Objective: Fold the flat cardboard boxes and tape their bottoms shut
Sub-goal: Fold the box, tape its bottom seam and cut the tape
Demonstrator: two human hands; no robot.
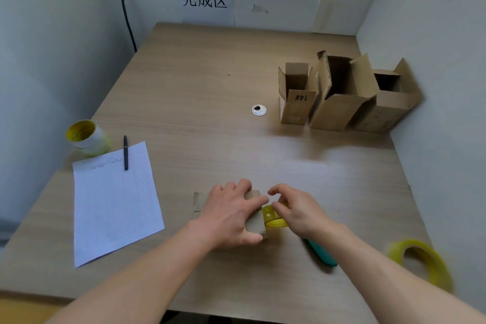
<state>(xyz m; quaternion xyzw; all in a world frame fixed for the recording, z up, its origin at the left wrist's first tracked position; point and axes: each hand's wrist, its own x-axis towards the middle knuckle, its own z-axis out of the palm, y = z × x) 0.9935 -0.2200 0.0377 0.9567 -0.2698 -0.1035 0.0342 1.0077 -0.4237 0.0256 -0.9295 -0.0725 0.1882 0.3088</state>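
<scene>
At the near edge of the desk (197,87) we see a small box (253,222) lying on its side under the left hand (231,216). That hand presses down on it with spread, fairly straight fingers and does not clench. The right hand (297,210) is just beside the box's right end, its fingers curled and pinching a yellow tape (273,218) that touches that end. Partly under the right wrist lies a teal cutter (320,252). A yellow roll (420,263), blurred, sits near the desk's right front corner.

To the left we find a lined sheet (113,200) with a black pen (125,152) across its top. A few handwritten marks there are too faint to read. Beyond it stands a left roll (84,137), yellow and white.

On the far wall a paper sign (205,0) reads "完成区". By the right wall three folded boxes stand upright and open-topped, touching side by side. The first box (297,97) bears "14#", upside down to us, on its front flap. The middle box (339,102) is the tallest, and the third box (386,110) has small printing that we cannot read. A white grommet (259,110) is set in the desk just left of them.
</scene>
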